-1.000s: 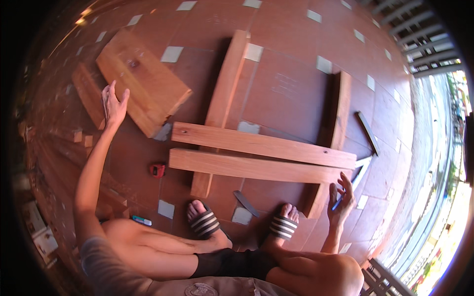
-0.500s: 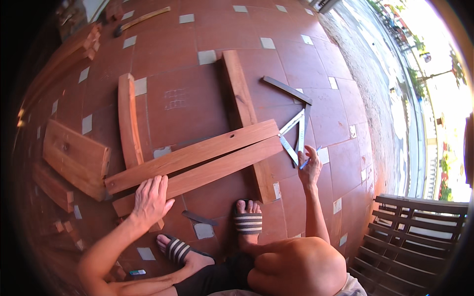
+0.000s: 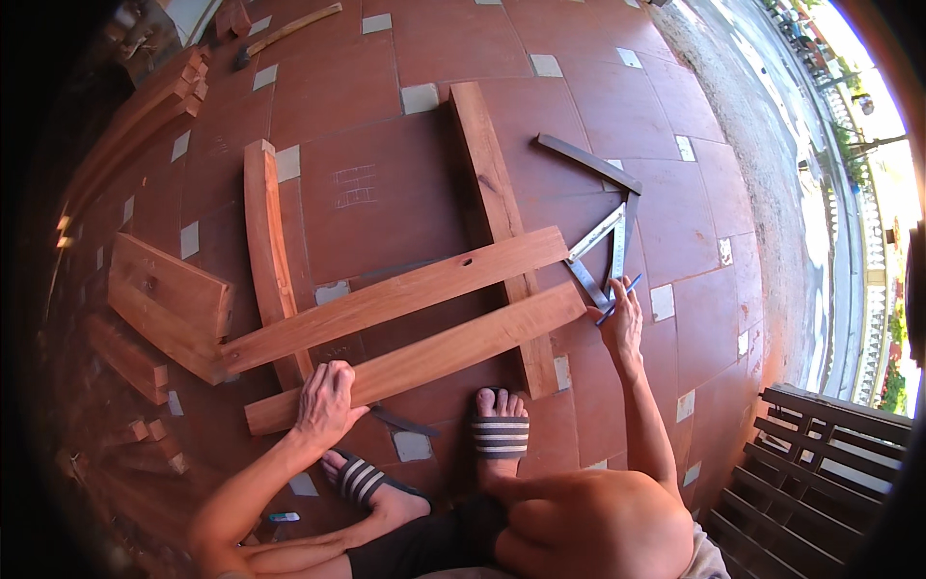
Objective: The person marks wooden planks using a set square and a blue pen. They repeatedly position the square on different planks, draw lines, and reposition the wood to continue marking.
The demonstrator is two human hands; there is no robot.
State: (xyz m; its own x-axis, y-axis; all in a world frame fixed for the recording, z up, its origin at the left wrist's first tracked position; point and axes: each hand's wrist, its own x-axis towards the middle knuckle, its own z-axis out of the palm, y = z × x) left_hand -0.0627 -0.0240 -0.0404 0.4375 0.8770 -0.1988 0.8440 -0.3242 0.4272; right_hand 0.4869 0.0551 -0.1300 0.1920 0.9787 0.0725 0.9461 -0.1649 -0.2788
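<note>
Two reddish wooden boards lie side by side across two wooden beams, a right beam (image 3: 489,179) and a left beam (image 3: 266,227). My left hand (image 3: 326,400) is closed over the near board (image 3: 473,343) close to its left end. The far board (image 3: 415,297), with a dark knot, lies apart from it, the gap widening rightward. A slim blue pen or pencil (image 3: 605,317) is held in the fingers of my right hand (image 3: 623,326), beside the near board's right end. Just beyond that hand are a silvery triangular square (image 3: 598,233) and a dark angled bar (image 3: 588,164).
A thick wood block (image 3: 169,309) and smaller pieces (image 3: 130,359) lie at left, with stacked timber (image 3: 154,106) farther back. A hammer (image 3: 289,34) rests at the far left. A dark flat strip (image 3: 405,422) is near my sandalled feet. At right stands a slatted bench (image 3: 820,463).
The near board has come toward me and away from the far board, widening the gap. My left hand has curled over it. My right hand, with the pen or pencil, is closer to its end.
</note>
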